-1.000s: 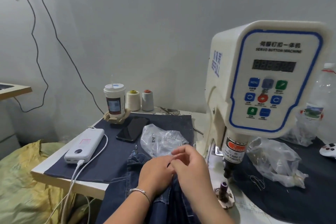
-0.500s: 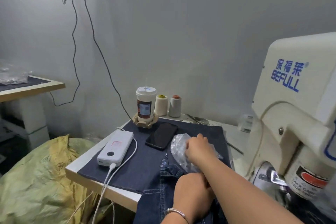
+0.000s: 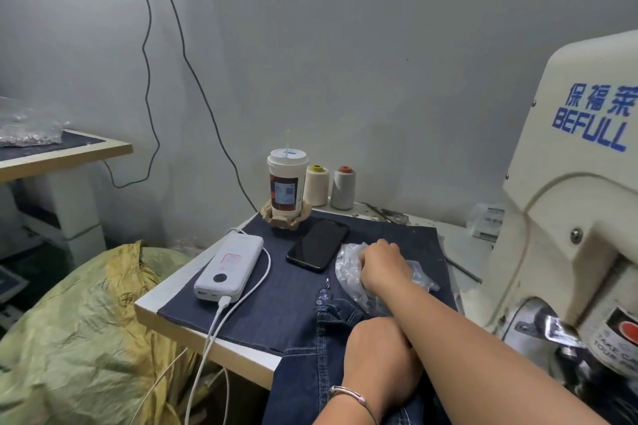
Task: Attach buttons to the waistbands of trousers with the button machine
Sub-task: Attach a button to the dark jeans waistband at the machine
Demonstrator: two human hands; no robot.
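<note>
Dark blue denim trousers (image 3: 310,359) hang over the table's front edge, waistband up on the denim mat (image 3: 276,290). My left hand (image 3: 379,352) lies curled on the waistband, its fingers tucked under and partly hidden by my right forearm. My right hand (image 3: 379,262) crosses over it and dips into a clear plastic bag (image 3: 347,272) of small buttons; its fingertips are hidden in the plastic. The cream button machine (image 3: 569,217) stands at the right, its metal guard and punch (image 3: 562,335) low beside my right arm.
A black phone (image 3: 319,243), a white power bank (image 3: 229,264) with its cable, a takeaway cup (image 3: 286,183) and two thread spools (image 3: 317,185) sit on the table's far and left parts. A yellow-green sack (image 3: 86,338) lies on the floor at left, below a side table (image 3: 65,152).
My right hand left the waistband and reached forward-left into the plastic bag. My head turned left, so the machine's control panel went out of view. My left hand stayed on the trousers.
</note>
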